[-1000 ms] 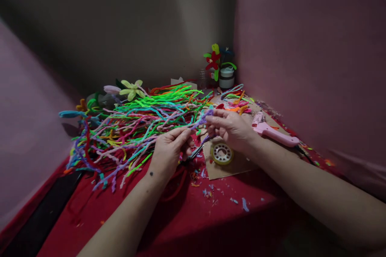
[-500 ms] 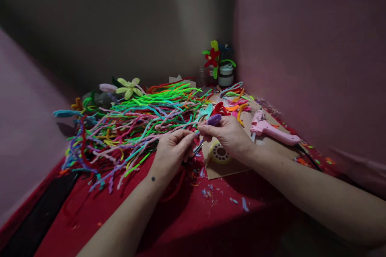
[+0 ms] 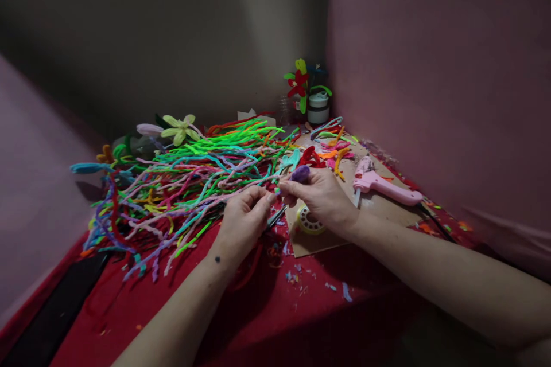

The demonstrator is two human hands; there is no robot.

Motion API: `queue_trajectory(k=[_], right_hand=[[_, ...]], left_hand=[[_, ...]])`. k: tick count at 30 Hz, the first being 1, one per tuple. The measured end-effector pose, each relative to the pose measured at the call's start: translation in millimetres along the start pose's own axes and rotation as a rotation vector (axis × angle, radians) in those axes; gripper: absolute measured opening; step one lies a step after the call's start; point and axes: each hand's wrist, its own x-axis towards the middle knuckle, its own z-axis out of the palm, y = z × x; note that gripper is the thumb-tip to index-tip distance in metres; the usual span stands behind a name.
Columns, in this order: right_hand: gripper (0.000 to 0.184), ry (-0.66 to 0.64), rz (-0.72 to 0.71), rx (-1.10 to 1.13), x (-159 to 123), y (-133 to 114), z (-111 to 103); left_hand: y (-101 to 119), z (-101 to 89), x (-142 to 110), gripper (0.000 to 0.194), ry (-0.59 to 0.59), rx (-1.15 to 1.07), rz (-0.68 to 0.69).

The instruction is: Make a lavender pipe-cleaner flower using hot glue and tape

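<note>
Pinched between the thumb and fingers of the right hand [image 3: 322, 198] was a fuzzy purple piece [image 3: 300, 173], its rounded end showing above the forefinger and the rest hidden in the grip. Just beside it, the left hand [image 3: 247, 212] had its fingers curled and its thumb tip close to the forefinger; whether anything lay between those fingertips could not be told. Both hands were over the middle of a red-covered tabletop [image 3: 314, 321]. Behind the left hand, a dark metal tool [image 3: 276, 217] was partly covered, so its full shape was lost. The right hand hid part of a tape roll [image 3: 307, 222] on a cardboard sheet [image 3: 303, 248]. Toward the tabletop's right edge lay a pink glue gun [image 3: 390, 188], its dark cord (only a short stretch visible) passing behind the right forearm. Tangled fuzzy stems [image 3: 206, 172] filled the far left part of the tabletop. At its far right corner, a lidded cup [image 3: 318, 108] stood dimly lit beside a red flower [image 3: 297, 85].
</note>
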Motion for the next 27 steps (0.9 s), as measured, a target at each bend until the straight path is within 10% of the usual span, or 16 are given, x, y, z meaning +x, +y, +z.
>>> queue_trajectory(k=[6, 12, 17, 27], right_hand=[[0.028, -0.344, 0.253, -0.116, -7, 2, 4], [0.02, -0.617, -0.353, -0.569, -23, 4, 7], [0.024, -0.614, -0.472, -0.773, -22, 11, 4], [0.023, -0.614, -0.628, -0.797, -30, 11, 1]], left_hand=[[11, -8.1, 26, 0.019, 0.056, -0.027, 0.047], [5, 16.5, 55, 0.019, 0.132, 0.553, 0.301], [-9, 23.4, 58, 0.023, 0.079, 0.823, 0.381], [5, -88.0, 15, 0.017, 0.491, 0.496, 0.243]])
